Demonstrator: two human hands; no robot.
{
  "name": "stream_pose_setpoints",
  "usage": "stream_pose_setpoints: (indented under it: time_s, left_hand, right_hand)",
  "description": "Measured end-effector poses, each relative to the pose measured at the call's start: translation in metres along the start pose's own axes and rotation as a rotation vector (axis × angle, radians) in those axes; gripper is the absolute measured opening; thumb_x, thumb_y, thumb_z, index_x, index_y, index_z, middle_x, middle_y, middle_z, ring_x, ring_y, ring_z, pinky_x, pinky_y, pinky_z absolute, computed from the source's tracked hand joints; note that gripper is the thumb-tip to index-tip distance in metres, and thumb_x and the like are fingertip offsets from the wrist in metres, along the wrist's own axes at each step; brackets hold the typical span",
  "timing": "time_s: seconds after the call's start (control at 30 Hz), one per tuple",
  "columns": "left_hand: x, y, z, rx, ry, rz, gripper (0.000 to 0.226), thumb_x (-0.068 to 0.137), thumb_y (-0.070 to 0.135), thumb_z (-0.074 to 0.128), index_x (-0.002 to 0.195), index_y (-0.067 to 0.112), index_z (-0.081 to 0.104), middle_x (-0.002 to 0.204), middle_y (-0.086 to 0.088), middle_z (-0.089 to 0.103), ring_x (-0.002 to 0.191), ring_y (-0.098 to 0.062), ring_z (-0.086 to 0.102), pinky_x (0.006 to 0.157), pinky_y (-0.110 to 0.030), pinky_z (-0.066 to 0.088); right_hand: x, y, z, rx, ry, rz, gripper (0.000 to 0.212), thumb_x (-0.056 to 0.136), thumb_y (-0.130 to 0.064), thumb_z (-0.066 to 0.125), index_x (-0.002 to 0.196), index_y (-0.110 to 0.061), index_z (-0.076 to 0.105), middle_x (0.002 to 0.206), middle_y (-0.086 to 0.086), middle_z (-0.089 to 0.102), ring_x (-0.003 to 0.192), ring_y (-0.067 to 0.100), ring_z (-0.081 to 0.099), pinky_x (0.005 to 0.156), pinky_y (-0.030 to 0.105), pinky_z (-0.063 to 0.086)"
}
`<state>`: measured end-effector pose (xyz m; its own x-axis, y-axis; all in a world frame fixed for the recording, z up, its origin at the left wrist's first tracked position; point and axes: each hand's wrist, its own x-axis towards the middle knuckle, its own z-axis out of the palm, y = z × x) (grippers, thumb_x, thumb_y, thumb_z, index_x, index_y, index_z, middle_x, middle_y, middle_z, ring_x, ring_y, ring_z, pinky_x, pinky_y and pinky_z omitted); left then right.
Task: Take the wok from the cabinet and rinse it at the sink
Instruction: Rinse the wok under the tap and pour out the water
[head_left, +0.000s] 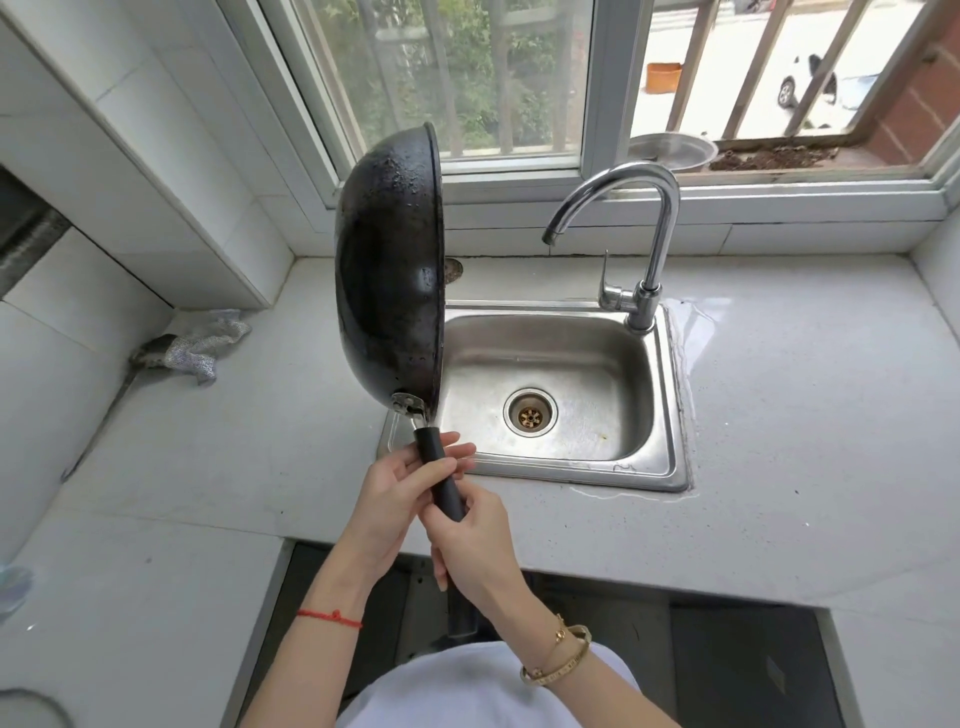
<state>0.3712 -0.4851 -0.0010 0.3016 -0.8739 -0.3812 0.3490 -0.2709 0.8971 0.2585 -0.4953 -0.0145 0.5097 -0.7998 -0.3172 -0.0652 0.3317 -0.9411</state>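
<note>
A pale stone table (779, 415) runs under the window, with a steel sink (665, 395) set into it. You hold the black wok (387, 270) on edge above the sink's left rim, your left hand (400, 493) and right hand (478, 540) both wrapped round its handle (439, 470).
</note>
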Motion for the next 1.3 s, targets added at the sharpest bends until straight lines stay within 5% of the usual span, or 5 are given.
stream_pose_setpoints:
  time_s: [1.3]
  left_hand:
    - [-0.005, -0.025, 0.040, -0.029, 0.052, 0.009, 0.032, 0.091, 0.001, 0.062, 0.122, 0.005, 0.065, 0.114, -0.013, 0.074, 0.108, -0.024, 0.070, 0.085, -0.023, 0.057]
  right_hand:
    - [-0.007, 0.015, -0.050, -0.054, -0.048, -0.003, 0.022, 0.092, -0.014, 0.058, 0.071, -0.013, 0.052, 0.040, 0.003, 0.047, 0.028, 0.017, 0.045, 0.034, 0.023, 0.039]
